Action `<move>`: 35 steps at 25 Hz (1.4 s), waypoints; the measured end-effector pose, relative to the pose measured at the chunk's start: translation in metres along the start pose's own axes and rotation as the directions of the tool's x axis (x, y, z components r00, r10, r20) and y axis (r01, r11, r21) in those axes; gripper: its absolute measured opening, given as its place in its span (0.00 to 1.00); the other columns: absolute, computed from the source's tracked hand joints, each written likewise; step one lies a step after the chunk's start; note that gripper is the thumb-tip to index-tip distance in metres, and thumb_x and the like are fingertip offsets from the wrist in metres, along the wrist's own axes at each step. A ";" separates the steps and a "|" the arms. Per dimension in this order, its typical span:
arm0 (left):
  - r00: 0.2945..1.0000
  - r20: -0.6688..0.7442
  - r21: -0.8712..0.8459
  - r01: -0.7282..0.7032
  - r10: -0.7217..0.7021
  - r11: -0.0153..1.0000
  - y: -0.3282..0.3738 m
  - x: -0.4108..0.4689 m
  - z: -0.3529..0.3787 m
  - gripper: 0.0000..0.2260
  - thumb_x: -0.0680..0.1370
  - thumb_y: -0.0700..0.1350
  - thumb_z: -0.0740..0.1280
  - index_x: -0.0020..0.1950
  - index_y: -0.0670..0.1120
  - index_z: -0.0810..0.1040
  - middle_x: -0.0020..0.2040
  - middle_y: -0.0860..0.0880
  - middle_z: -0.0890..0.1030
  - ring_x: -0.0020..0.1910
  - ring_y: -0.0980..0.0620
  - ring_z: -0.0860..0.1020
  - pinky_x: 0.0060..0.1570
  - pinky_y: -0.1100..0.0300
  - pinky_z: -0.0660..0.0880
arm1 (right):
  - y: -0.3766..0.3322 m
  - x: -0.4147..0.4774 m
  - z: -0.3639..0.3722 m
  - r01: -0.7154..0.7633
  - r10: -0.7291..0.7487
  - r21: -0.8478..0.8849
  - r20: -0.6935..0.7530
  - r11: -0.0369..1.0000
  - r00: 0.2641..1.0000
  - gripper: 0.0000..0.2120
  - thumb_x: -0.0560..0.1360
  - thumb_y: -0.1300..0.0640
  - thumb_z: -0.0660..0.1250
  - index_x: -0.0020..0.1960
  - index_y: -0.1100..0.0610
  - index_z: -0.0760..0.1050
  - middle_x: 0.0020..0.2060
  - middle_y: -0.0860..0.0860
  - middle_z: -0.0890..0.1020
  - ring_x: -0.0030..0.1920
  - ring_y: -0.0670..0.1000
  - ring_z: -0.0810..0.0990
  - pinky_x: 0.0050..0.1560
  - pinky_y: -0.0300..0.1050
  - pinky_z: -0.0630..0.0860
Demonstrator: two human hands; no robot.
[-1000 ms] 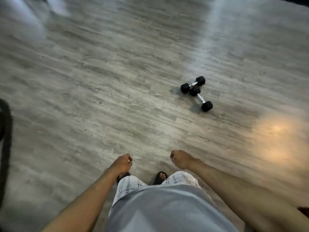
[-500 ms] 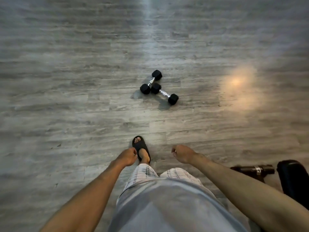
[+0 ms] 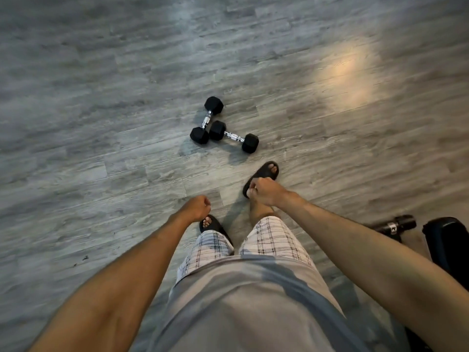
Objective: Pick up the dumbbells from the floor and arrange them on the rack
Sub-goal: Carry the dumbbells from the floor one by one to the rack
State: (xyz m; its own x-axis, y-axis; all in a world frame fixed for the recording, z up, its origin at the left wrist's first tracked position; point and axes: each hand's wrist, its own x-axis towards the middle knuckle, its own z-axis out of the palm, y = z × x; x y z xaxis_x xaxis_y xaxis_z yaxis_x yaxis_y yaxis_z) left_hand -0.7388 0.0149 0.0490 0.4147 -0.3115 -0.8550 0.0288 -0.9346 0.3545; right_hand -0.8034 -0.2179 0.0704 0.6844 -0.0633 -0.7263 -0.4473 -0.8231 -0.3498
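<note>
Dumbbells, two of them, lie on the grey plank floor (image 3: 101,123) just ahead of my feet, well apart from both my hands. The floor runs past every side of the view, so I cannot place them by any of its edges.

The first dumbbell (image 3: 206,120) has its long axis running away from me, with the far head tipped a little to the right. The second dumbbell (image 3: 233,136) lies crosswise, its long axis running left to right and slanting toward me at the right end. Its left head sits just beside the first one's near head and handle; whether they touch I cannot tell. Both have black hexagonal heads and bright metal handles.

My right sandal (image 3: 265,171) is planted nearest the pair, short of the second dumbbell's right head, and my right hand covers its heel. My left sandal (image 3: 214,228) is partly hidden by my left hand and the checked shorts (image 3: 271,240).

Low at the right, a black cylindrical piece (image 3: 396,226) with a pale label and a dark padded shape (image 3: 449,240) beside it are blurred and cut off by my right forearm and the frame. I cannot tell what they are.

My left hand (image 3: 198,208) is held out low, fingers curled in to the palm, gripping nothing. My right hand (image 3: 264,193) is the same: fingers folded in, thumb against them, empty.
</note>
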 end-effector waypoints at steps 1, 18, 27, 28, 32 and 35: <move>1.000 0.004 -0.021 0.019 -0.019 1.000 0.008 0.016 -0.010 0.11 0.81 0.41 0.63 0.61 0.40 0.77 0.58 0.39 0.81 0.56 0.40 0.80 0.55 0.53 0.76 | 0.003 0.019 -0.011 -0.006 0.006 -0.012 0.017 1.000 1.000 0.14 0.78 0.56 0.59 0.58 0.60 0.78 0.56 0.60 0.82 0.58 0.63 0.79 0.58 0.52 0.74; 0.916 0.097 -0.897 0.249 -0.388 0.365 0.157 0.353 -0.124 0.09 0.83 0.43 0.60 0.62 0.43 0.73 0.46 0.41 0.81 0.38 0.48 0.81 0.44 0.53 0.79 | 0.105 0.389 -0.120 0.030 -0.038 0.038 0.229 0.999 0.973 0.11 0.78 0.58 0.62 0.55 0.59 0.80 0.52 0.56 0.85 0.55 0.57 0.82 0.48 0.42 0.73; 0.821 0.004 -0.847 0.307 -0.571 0.435 0.071 0.571 -0.087 0.26 0.76 0.45 0.69 0.73 0.50 0.66 0.66 0.43 0.76 0.62 0.43 0.77 0.49 0.55 0.76 | 0.161 0.597 0.009 -0.083 0.072 0.025 0.287 0.996 0.955 0.27 0.74 0.51 0.71 0.69 0.57 0.68 0.62 0.57 0.78 0.63 0.59 0.76 0.59 0.47 0.72; 0.824 0.011 -0.847 0.309 -0.566 0.432 0.063 0.589 -0.082 0.28 0.76 0.45 0.70 0.75 0.50 0.65 0.67 0.44 0.75 0.63 0.43 0.77 0.50 0.55 0.76 | 0.166 0.613 0.024 -0.093 0.086 0.010 0.292 0.996 0.952 0.27 0.74 0.51 0.71 0.69 0.58 0.68 0.63 0.58 0.77 0.64 0.59 0.75 0.60 0.48 0.72; 0.829 0.046 -0.857 0.319 -0.557 0.405 0.041 0.642 -0.063 0.33 0.75 0.45 0.71 0.77 0.51 0.60 0.70 0.45 0.72 0.65 0.45 0.75 0.61 0.51 0.76 | 0.176 0.665 0.071 -0.092 0.092 -0.015 0.323 0.996 0.942 0.25 0.72 0.51 0.71 0.66 0.57 0.70 0.60 0.56 0.77 0.62 0.57 0.75 0.52 0.45 0.70; 0.849 0.021 -0.831 0.308 -0.528 0.463 0.031 0.663 -0.053 0.37 0.74 0.49 0.72 0.78 0.55 0.56 0.73 0.47 0.69 0.68 0.44 0.73 0.66 0.45 0.73 | 0.177 0.694 0.095 -0.137 0.115 0.034 0.368 0.990 0.923 0.17 0.71 0.50 0.73 0.54 0.57 0.73 0.48 0.54 0.80 0.50 0.55 0.80 0.45 0.45 0.73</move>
State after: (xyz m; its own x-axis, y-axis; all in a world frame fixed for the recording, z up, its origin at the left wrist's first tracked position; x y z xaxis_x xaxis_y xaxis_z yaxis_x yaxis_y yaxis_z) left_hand -0.4149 -0.2115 -0.4875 0.3181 0.2255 -0.9209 0.8970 -0.3860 0.2153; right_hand -0.4621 -0.3539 -0.5522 0.3685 0.0542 -0.9280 -0.5564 -0.7869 -0.2669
